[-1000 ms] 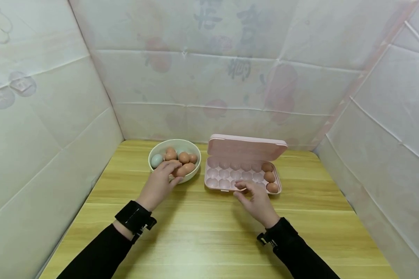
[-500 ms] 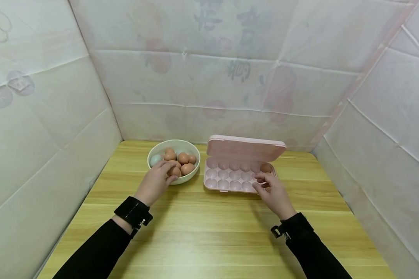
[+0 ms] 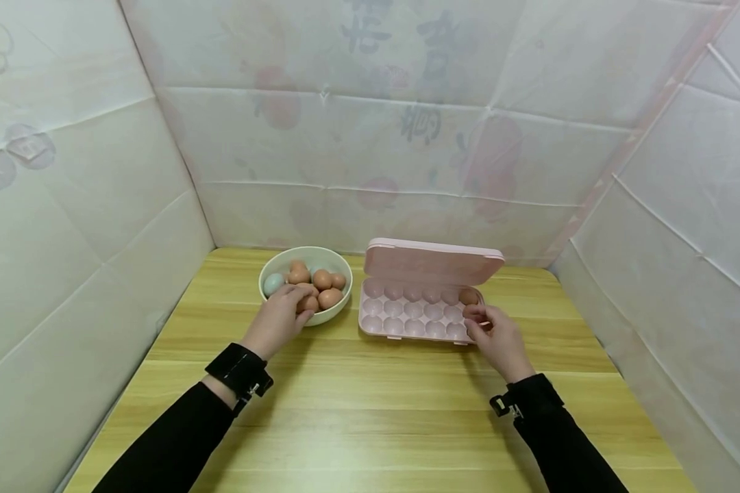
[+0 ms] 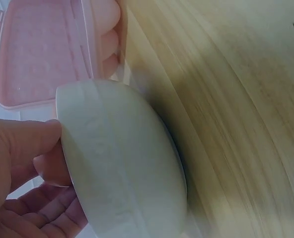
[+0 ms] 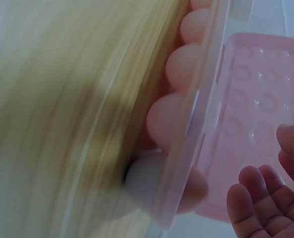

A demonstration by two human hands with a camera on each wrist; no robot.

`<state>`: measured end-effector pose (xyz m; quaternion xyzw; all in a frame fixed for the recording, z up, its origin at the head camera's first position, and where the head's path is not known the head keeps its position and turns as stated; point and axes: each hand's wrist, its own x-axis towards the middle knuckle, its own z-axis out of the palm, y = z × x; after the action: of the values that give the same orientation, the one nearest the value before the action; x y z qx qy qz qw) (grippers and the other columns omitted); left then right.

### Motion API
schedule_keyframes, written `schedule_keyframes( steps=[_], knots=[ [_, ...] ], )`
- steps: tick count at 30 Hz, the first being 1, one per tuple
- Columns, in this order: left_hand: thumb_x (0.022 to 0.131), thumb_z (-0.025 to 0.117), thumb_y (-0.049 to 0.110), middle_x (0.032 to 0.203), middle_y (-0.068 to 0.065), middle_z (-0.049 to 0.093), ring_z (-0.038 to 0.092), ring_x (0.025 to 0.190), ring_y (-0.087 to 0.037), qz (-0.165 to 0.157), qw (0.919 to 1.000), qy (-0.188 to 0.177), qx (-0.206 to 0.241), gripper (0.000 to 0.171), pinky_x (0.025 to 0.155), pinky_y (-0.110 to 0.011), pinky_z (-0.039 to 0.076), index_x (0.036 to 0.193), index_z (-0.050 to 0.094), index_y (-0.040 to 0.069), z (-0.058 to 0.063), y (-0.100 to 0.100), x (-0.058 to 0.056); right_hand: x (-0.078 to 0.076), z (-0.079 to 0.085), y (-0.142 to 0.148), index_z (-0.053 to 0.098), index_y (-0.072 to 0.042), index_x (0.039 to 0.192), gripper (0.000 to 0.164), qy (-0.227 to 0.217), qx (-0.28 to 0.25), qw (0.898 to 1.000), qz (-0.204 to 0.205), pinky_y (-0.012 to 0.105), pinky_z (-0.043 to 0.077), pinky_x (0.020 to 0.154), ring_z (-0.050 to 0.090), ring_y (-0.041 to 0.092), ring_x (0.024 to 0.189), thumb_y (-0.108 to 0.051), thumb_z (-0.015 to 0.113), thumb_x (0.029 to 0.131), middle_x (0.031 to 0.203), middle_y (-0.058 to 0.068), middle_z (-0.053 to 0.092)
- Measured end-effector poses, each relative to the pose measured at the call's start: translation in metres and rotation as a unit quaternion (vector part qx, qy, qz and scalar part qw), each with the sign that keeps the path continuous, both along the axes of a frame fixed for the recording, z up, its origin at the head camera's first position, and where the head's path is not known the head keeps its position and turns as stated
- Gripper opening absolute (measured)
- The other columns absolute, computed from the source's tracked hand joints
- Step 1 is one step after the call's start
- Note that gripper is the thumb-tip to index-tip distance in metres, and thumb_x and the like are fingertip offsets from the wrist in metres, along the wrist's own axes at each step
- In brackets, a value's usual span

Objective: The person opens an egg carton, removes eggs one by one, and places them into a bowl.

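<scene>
My left hand reaches over the near rim of a cream bowl of eggs. In the left wrist view, its thumb and curled fingers hold a brown egg just inside the bowl's rim. My right hand is over the right end of an open pink egg carton, covering part of the end column. One brown egg shows there behind the fingers. In the right wrist view, the fingers are relaxed and apart from the thumb, with nothing between them, beside an egg in the carton.
Several brown eggs and a pale blue-green egg lie in the bowl. Behind the carton its lid stands raised. A wood-grain table spreads out in front, and white printed sheets enclose it at the back and sides.
My right hand has moved right, from the carton's middle front to its right end, and now hides some eggs there. The left hand stays at the bowl, its fingers around the egg.
</scene>
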<state>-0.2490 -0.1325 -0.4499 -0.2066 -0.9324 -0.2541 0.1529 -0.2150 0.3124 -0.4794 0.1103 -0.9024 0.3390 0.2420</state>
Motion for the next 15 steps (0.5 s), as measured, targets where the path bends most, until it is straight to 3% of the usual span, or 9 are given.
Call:
schedule_keyframes(
  steps=[10, 15],
  knots=[
    [0.098, 0.078, 0.011, 0.13, -0.021, 0.07, 0.065, 0.126, -0.038, 0.003, 0.9999, -0.009, -0.007, 0.038, 0.105, -0.054, 0.057, 0.134, 0.07, 0.003, 0.0, 0.001, 0.002, 0.0, -0.005, 0.016, 0.072, 0.005, 0.122, 0.026, -0.039, 0.007, 0.999, -0.022, 0.026, 0.061, 0.078, 0.075, 0.035, 0.096, -0.002, 0.074, 0.097, 0.112, 0.023, 0.075],
    [0.097, 0.079, 0.012, 0.121, -0.02, 0.071, 0.066, 0.117, -0.036, 0.007, 0.9998, 0.001, -0.021, 0.033, 0.1, -0.052, 0.059, 0.128, 0.071, 0.003, -0.001, 0.001, 0.001, -0.001, -0.004, 0.022, 0.071, 0.005, 0.124, 0.026, -0.076, 0.024, 0.996, -0.038, 0.035, 0.064, 0.081, 0.075, 0.037, 0.098, -0.006, 0.071, 0.1, 0.115, 0.025, 0.074]
  ],
)
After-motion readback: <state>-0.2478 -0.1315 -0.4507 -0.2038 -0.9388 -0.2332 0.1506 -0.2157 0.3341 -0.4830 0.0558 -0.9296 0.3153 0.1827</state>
